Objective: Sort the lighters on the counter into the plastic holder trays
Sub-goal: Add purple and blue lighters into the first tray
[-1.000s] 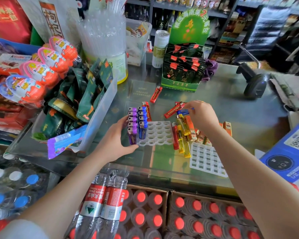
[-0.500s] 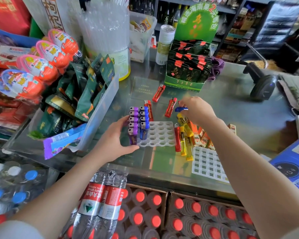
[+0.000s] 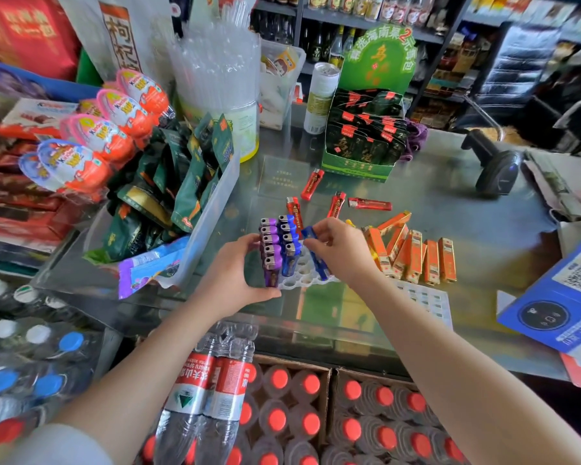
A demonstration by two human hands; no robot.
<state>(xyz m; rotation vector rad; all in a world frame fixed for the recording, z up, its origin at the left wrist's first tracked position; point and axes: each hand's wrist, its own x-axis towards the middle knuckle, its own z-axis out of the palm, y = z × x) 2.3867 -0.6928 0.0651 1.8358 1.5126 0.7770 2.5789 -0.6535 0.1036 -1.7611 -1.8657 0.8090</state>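
Note:
A white round-hole holder tray (image 3: 302,275) lies on the glass counter. Purple lighters (image 3: 271,255) fill its left column and blue lighters (image 3: 289,246) the one beside it. My left hand (image 3: 236,275) grips the tray's left side, against the purple lighters. My right hand (image 3: 341,251) pinches a blue lighter (image 3: 316,255), tilted, its lower end at the tray's holes. Red lighters (image 3: 369,204) lie loose behind the tray. Orange lighters (image 3: 413,253) lie in a row to the right. A second tray (image 3: 423,298) with square holes lies flat at the right, partly behind my right forearm.
A clear bin of green snack packs (image 3: 182,193) stands just left of the tray. A green display box (image 3: 363,139) and a can (image 3: 319,95) stand behind. A barcode scanner (image 3: 493,166) sits far right, a blue payment card (image 3: 564,297) near the right edge. Bottled water crates sit below the counter.
My right hand picked a blue lighter from the loose pile and carried it left to the round-hole tray. The left hand stayed on the tray. The camera shifted slightly.

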